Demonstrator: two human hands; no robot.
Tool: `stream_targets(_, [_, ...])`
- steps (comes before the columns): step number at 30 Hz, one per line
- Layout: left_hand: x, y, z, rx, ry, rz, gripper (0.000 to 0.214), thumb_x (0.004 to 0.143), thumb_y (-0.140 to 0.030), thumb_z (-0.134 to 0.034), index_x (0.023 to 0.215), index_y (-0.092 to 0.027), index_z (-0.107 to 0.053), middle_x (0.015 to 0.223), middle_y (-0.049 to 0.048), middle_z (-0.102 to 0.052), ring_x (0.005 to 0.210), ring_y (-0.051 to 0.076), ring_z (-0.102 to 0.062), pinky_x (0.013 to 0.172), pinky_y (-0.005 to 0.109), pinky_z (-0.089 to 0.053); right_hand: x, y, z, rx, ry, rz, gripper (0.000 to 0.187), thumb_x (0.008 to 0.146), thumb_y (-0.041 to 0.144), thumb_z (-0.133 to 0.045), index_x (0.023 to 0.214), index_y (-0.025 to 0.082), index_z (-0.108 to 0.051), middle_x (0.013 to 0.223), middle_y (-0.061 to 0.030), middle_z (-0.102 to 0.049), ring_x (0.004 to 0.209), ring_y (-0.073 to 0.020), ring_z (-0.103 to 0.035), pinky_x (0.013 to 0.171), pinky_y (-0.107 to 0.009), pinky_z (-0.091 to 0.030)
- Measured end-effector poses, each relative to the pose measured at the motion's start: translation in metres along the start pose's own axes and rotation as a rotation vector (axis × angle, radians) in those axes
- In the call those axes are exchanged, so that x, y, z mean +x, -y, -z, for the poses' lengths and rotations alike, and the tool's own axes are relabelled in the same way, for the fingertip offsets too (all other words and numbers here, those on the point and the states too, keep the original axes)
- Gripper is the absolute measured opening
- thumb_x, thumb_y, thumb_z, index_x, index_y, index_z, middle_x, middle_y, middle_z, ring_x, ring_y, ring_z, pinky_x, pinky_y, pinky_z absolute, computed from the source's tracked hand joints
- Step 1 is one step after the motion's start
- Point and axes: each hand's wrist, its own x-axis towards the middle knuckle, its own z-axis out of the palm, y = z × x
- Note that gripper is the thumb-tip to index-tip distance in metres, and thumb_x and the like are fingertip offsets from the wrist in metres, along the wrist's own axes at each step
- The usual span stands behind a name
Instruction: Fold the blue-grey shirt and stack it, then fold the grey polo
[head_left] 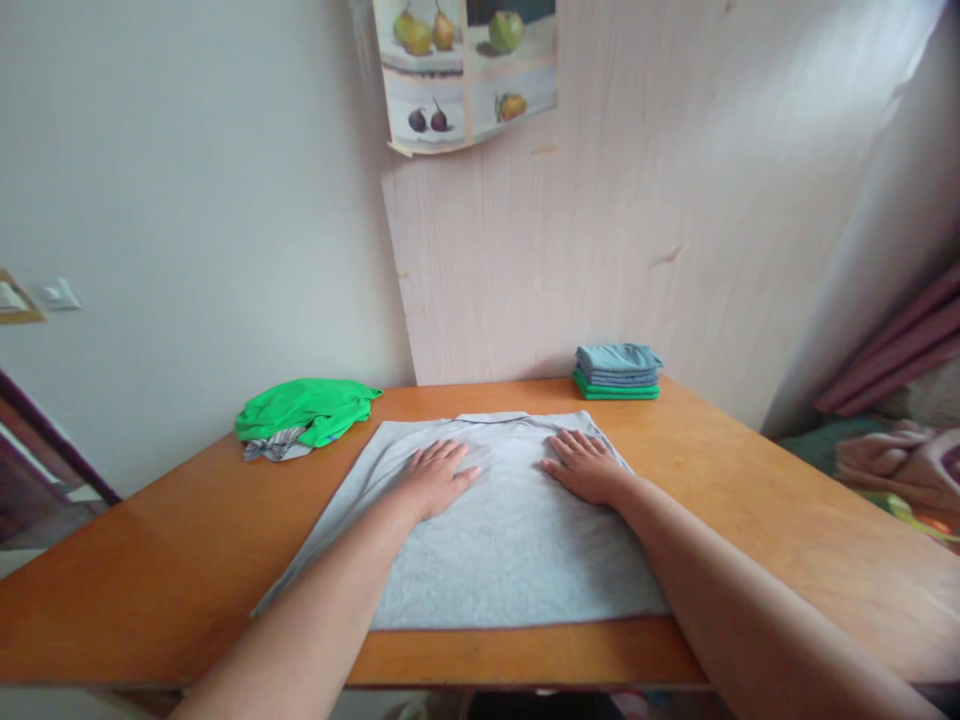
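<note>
A light grey shirt [502, 560] lies spread on the wooden table in front of me, its collar edge at the far side and its straight edge near the table's front. My left hand [439, 478] rests palm down on the upper left of the cloth, fingers spread. On the upper right, my right hand [586, 466] also lies flat with its fingers apart. Neither hand grips anything. My forearms cover parts of the shirt's left and right edges.
A crumpled bright green garment [307, 405] sits at the back left of the table [150, 560], over a striped cloth [277, 443]. Folded clothes [619, 372] in blue and green are stacked at the back right. A wall with a fruit poster [469, 65] rises behind the table.
</note>
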Motion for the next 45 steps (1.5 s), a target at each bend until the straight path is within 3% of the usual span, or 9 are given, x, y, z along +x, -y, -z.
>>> stream_targets(5, [-0.006, 0.0, 0.003, 0.008, -0.227, -0.086, 0.052, 0.098, -0.048, -0.045, 0.137, -0.017, -0.06, 0.144, 0.0143, -0.06, 0.138, 0.029, -0.049, 0.119, 0.044, -0.032, -0.003, 0.002, 0.007, -0.004, -0.01, -0.006, 0.08, 0.098, 0.071, -0.021, 0.158, 0.019, -0.036, 0.167, -0.0113, -0.027, 0.154, -0.033, -0.016, 0.123, -0.055, -0.017])
stream_targets(9, [-0.015, -0.007, 0.011, -0.038, -0.291, -0.117, 0.037, 0.096, -0.03, -0.047, 0.123, -0.016, -0.068, 0.128, 0.0137, -0.069, 0.123, 0.026, -0.061, 0.111, 0.039, -0.042, -0.01, 0.02, 0.022, -0.028, -0.023, -0.015, 0.073, 0.101, 0.063, -0.027, 0.153, 0.014, -0.043, 0.162, -0.0138, -0.036, 0.153, -0.0343, -0.02, 0.122, -0.056, -0.016])
stream_targets(12, [-0.026, -0.024, 0.013, -0.103, -0.274, -0.172, 0.041, 0.1, -0.028, -0.039, 0.126, -0.014, -0.067, 0.132, 0.0143, -0.067, 0.125, 0.024, -0.06, 0.112, 0.037, -0.042, -0.025, 0.051, 0.025, 0.0, -0.048, 0.067, 0.069, 0.103, 0.057, -0.026, 0.155, 0.014, -0.039, 0.163, -0.0146, -0.034, 0.154, -0.0314, -0.019, 0.122, -0.052, -0.018])
stream_targets(16, [-0.048, -0.047, 0.004, -0.083, -0.11, -0.215, 0.051, 0.102, -0.036, -0.036, 0.145, -0.016, -0.053, 0.154, 0.0136, -0.049, 0.145, 0.026, -0.042, 0.12, 0.044, -0.031, -0.053, 0.09, 0.012, 0.073, -0.035, 0.224, 0.072, 0.103, 0.061, -0.019, 0.159, 0.017, -0.033, 0.166, -0.0121, -0.028, 0.155, -0.0292, -0.016, 0.123, -0.051, -0.016])
stream_targets(19, [-0.058, -0.052, -0.004, -0.051, -0.019, -0.183, 0.055, 0.102, -0.039, -0.033, 0.152, -0.02, -0.045, 0.162, 0.0104, -0.039, 0.151, 0.029, -0.031, 0.122, 0.054, -0.024, -0.066, 0.103, 0.005, 0.073, -0.03, 0.24, 0.075, 0.103, 0.063, -0.016, 0.159, 0.017, -0.033, 0.166, -0.0107, -0.028, 0.155, -0.0299, -0.018, 0.124, -0.054, -0.012])
stream_targets(22, [-0.059, -0.05, -0.006, -0.038, -0.023, -0.17, 0.055, 0.103, -0.042, -0.032, 0.153, -0.022, -0.043, 0.162, 0.009, -0.038, 0.152, 0.028, -0.029, 0.123, 0.052, -0.023, -0.069, 0.104, 0.011, 0.072, -0.005, 0.235, 0.077, 0.102, 0.065, -0.016, 0.159, 0.016, -0.033, 0.166, -0.0111, -0.028, 0.154, -0.0307, -0.018, 0.123, -0.055, -0.012])
stream_targets(29, [-0.085, -0.024, 0.007, 0.053, -0.089, -0.055, 0.059, 0.1, -0.052, -0.038, 0.147, -0.019, -0.05, 0.158, 0.014, -0.045, 0.147, 0.031, -0.038, 0.12, 0.05, -0.029, -0.091, 0.074, 0.024, 0.052, 0.004, 0.088, 0.074, 0.102, 0.062, -0.023, 0.158, 0.014, -0.033, 0.166, -0.0155, -0.025, 0.155, -0.0296, -0.015, 0.123, -0.053, -0.013])
stream_targets(39, [-0.141, 0.029, 0.022, 0.027, -0.157, 0.068, 0.055, 0.099, -0.051, -0.041, 0.139, -0.018, -0.058, 0.153, 0.0156, -0.05, 0.146, 0.029, -0.04, 0.121, 0.046, -0.028, -0.117, -0.001, 0.011, -0.021, -0.087, -0.066, 0.068, 0.102, 0.059, -0.026, 0.153, 0.018, -0.043, 0.162, -0.0133, -0.036, 0.153, -0.0312, -0.023, 0.121, -0.055, -0.022])
stream_targets(45, [-0.156, 0.041, 0.02, -0.078, -0.155, 0.068, 0.059, 0.095, -0.057, -0.046, 0.139, -0.019, -0.058, 0.156, 0.0125, -0.047, 0.149, 0.027, -0.036, 0.124, 0.043, -0.023, -0.125, -0.021, 0.0, -0.044, -0.099, -0.062, 0.069, 0.101, 0.061, -0.024, 0.151, 0.019, -0.045, 0.162, -0.0118, -0.038, 0.152, -0.032, -0.025, 0.12, -0.057, -0.025])
